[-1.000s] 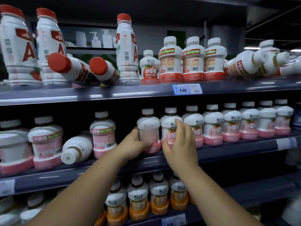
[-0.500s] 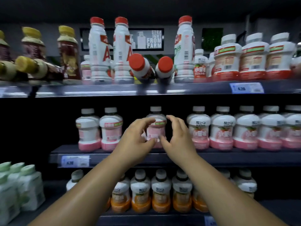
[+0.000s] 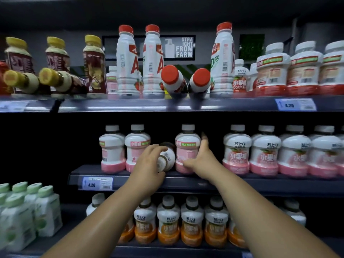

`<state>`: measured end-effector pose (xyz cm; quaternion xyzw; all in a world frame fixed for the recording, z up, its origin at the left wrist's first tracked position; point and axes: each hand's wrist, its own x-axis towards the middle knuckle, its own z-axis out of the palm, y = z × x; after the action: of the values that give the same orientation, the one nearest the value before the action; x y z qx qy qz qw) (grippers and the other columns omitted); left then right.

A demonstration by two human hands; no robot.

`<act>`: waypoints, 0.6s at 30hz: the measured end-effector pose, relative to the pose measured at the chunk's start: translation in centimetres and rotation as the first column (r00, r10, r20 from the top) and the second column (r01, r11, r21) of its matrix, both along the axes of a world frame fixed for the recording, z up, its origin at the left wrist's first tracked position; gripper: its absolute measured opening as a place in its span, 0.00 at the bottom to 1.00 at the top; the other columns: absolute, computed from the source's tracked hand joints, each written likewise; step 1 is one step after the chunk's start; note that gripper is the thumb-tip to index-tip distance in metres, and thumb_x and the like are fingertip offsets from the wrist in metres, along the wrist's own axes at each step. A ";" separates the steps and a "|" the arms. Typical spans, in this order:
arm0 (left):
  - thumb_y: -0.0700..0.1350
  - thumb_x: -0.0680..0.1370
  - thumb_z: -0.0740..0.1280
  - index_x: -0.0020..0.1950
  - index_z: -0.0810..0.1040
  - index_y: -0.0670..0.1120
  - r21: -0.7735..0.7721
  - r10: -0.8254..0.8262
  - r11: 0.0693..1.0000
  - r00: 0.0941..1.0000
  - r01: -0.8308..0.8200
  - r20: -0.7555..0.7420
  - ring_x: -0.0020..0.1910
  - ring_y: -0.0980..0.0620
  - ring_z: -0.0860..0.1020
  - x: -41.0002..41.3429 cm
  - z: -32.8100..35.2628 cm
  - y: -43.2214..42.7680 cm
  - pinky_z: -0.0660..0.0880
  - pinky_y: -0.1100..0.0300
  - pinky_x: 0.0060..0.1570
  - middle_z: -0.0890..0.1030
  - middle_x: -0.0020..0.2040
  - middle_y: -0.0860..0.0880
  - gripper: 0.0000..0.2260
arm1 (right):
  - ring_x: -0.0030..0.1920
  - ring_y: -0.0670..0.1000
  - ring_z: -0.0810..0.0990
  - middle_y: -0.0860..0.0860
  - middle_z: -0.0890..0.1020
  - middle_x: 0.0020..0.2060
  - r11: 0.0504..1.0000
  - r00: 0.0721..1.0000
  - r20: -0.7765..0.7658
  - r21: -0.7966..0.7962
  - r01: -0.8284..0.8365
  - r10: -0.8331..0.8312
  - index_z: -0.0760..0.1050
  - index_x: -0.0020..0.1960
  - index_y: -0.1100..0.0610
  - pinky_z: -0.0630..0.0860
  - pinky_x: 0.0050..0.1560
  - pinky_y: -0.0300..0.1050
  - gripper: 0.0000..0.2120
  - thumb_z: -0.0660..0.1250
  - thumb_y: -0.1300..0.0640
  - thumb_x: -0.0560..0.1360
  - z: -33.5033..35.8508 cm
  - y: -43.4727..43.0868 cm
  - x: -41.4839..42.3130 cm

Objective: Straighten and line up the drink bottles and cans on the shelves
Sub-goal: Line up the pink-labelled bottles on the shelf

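On the middle shelf [image 3: 186, 180] a small white bottle [image 3: 167, 158] lies on its side between upright pink-bottomed bottles, its cap toward me. My left hand [image 3: 148, 165] grips it, fingers curled over its neck and shoulder. Just to its right stands a pink bottle [image 3: 187, 148]. My right hand [image 3: 202, 161] rests against this one's right side, fingers straight up and thumb on its lower front. Two more pink bottles [image 3: 124, 148] stand to the left. A row of them [image 3: 266, 151] stands to the right, past a gap.
On the top shelf [image 3: 149, 105] two red-capped white bottles [image 3: 186, 81] and two yellow-capped brown bottles [image 3: 37, 81] lie tipped forward among upright ones. Orange bottles [image 3: 180, 224] fill the bottom shelf, with green-capped packs [image 3: 28, 211] at lower left.
Both hands have left the front of the upright pink bottle. The left now grips the lying bottle beside it, and the right has shifted to the upright bottle's right side.
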<state>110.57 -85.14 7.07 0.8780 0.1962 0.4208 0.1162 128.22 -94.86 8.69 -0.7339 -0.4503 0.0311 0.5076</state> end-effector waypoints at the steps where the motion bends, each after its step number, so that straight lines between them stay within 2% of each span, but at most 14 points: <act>1: 0.33 0.69 0.71 0.70 0.71 0.48 -0.004 0.005 1.000 1.000 -0.005 -0.001 0.69 0.54 0.65 0.2 0.0 0.1 0.54 0.74 0.61 0.68 0.70 0.52 0.30 | 0.63 0.54 0.76 0.54 0.74 0.68 0.999 0.999 0.023 0.007 0.045 -0.045 0.44 0.78 0.52 0.73 0.63 0.47 0.60 0.82 0.47 0.61 0.0 -0.1 0.0; 3: 0.33 0.69 0.73 0.69 0.72 0.48 0.003 0.000 1.000 1.000 0.000 0.005 0.69 0.53 0.66 0.6 -0.1 0.2 0.56 0.71 0.63 0.68 0.70 0.52 0.29 | 0.65 0.55 0.75 0.55 0.72 0.69 0.995 0.994 0.052 0.049 0.089 -0.091 0.46 0.77 0.52 0.72 0.64 0.47 0.61 0.83 0.44 0.59 -0.1 -0.6 0.0; 6: 0.35 0.68 0.73 0.66 0.74 0.48 0.069 -0.025 0.997 1.000 0.023 0.019 0.66 0.51 0.70 0.9 -0.2 0.4 0.61 0.65 0.63 0.71 0.67 0.52 0.27 | 0.65 0.52 0.74 0.53 0.70 0.72 0.999 0.999 0.025 0.027 -0.028 0.027 0.35 0.79 0.46 0.69 0.63 0.42 0.60 0.78 0.51 0.67 -0.3 -0.9 0.2; 9: 0.38 0.69 0.73 0.65 0.73 0.49 0.066 -0.039 0.997 0.998 0.035 0.055 0.64 0.51 0.72 1.0 0.6 0.5 0.68 0.58 0.63 0.74 0.63 0.53 0.25 | 0.65 0.52 0.74 0.53 0.70 0.72 1.000 1.000 0.025 0.022 -0.015 0.014 0.36 0.79 0.45 0.71 0.65 0.44 0.59 0.78 0.52 0.67 -0.2 -1.1 0.6; 11: 0.42 0.71 0.72 0.62 0.72 0.53 -0.024 -0.064 0.997 0.986 0.068 0.151 0.59 0.54 0.75 1.1 1.9 0.5 0.71 0.58 0.59 0.77 0.58 0.55 0.21 | 0.67 0.54 0.72 0.54 0.69 0.72 0.996 0.996 0.058 0.054 0.065 -0.068 0.41 0.78 0.47 0.70 0.67 0.48 0.60 0.81 0.48 0.62 -0.1 -1.2 0.6; 14: 0.49 0.74 0.70 0.59 0.69 0.57 -0.143 -0.080 0.981 0.938 0.135 0.337 0.53 0.57 0.77 1.8 3.7 0.1 0.72 0.59 0.55 0.77 0.54 0.59 0.16 | 0.68 0.59 0.71 0.57 0.68 0.71 0.973 0.950 0.211 0.060 0.221 -0.229 0.46 0.78 0.52 0.70 0.66 0.51 0.59 0.81 0.40 0.60 -0.1 -1.9 0.5; 16: 0.53 0.76 0.67 0.63 0.69 0.54 -0.141 -0.052 0.984 0.925 0.113 0.377 0.51 0.55 0.76 2.8 4.1 -0.4 0.71 0.59 0.52 0.77 0.53 0.56 0.16 | 0.70 0.60 0.70 0.57 0.66 0.74 0.979 0.949 0.241 0.046 0.197 -0.202 0.42 0.79 0.52 0.70 0.66 0.52 0.58 0.77 0.40 0.65 -0.4 -2.3 0.5; 18: 0.53 0.78 0.65 0.67 0.69 0.50 -0.114 -0.031 0.990 0.917 0.082 0.397 0.50 0.54 0.76 3.8 4.0 -0.8 0.69 0.60 0.51 0.77 0.55 0.53 0.18 | 0.71 0.59 0.69 0.55 0.64 0.76 0.987 0.958 0.242 0.022 0.156 -0.157 0.36 0.79 0.49 0.71 0.66 0.52 0.55 0.73 0.42 0.70 -0.9 -2.6 0.4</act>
<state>114.41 -85.96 11.09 0.7714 0.1701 0.5716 0.2218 128.62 -97.45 7.75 -0.7648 -0.4494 -0.0998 0.4507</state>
